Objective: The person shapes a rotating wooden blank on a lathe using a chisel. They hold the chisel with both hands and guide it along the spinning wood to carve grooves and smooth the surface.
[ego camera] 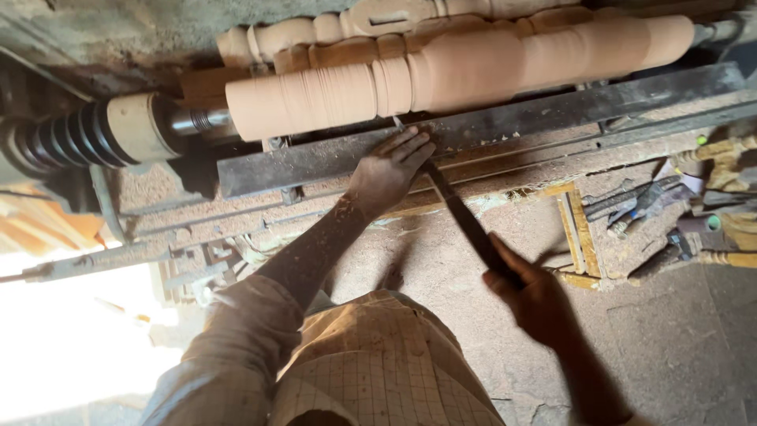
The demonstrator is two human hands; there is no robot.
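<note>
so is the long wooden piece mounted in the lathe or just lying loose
Mounted: the pale turned wooden cylinder lies horizontal, its left end against the lathe's metal spindle, above the dark steel tool rest. Whether it spins: cannot tell.

Harsh daylight burns out the frame at 8 o'clock; elsewhere warm, dim light, soft shadows on the sawdust, and slight motion blur on the right hand (536,296).
</note>
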